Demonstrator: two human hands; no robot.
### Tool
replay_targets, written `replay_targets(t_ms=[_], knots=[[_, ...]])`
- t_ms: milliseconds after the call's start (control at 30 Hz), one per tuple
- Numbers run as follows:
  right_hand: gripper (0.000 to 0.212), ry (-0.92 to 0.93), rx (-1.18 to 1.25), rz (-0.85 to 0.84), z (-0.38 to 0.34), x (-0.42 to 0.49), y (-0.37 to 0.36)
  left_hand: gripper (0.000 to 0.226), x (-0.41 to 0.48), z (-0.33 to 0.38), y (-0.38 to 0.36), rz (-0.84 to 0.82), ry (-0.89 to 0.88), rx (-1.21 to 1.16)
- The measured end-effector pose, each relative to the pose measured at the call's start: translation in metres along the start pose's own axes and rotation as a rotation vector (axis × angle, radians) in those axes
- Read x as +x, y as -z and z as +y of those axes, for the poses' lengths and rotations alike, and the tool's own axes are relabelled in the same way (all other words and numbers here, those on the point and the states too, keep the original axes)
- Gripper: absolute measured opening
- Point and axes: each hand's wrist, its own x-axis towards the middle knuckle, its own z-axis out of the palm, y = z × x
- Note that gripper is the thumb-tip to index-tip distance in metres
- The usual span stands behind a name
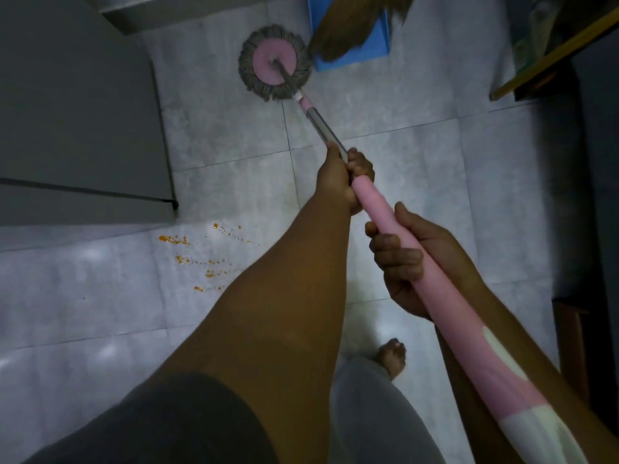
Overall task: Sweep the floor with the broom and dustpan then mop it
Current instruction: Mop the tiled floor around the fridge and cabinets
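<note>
The mop is held in both hands and slants from the near right towards the far middle of the tiled floor (418, 155). Its round mop head (274, 61), a pink disc ringed with grey strands, is laid flat on the tiles at the far end. The left hand (345, 175) is wrapped tightly round the shaft where the metal shaft (321, 125) meets the pink handle (380, 214). The right hand (402, 262) is curled round the pink handle nearer the body, with a short stretch of handle left bare between the two grips. Just right of the mop head, the broom (348, 31) bristles are spread over a blue dustpan (371, 50). Orange spatter (176, 240) is scattered on the tiles left of the arms, near the corner of a grey unit (77, 112). A bare foot (392, 356) is planted beneath the handle.
</note>
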Motion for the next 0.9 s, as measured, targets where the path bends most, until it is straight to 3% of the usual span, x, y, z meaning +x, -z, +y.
replay_targets(t_ms=[233,400,633,900], knots=[[0.039,-0.032,-0.004,0.093,0.049,-0.091,0.054,0.047,-0.053,-0.1,0.043,0.017,0.033,-0.038],[0.038,-0.035,-0.002,0.151,0.062,-0.109,0.058,0.048,-0.07,-0.117,0.05,0.045,0.039,0.002],[0.04,-0.03,0.03,0.153,0.059,-0.062,0.03,0.049,-0.051,-0.063,0.048,0.046,0.053,0.017],[0.042,0.039,0.008,0.034,-0.002,0.051,-0.042,0.049,0.012,0.064,-0.015,0.058,0.037,0.093]])
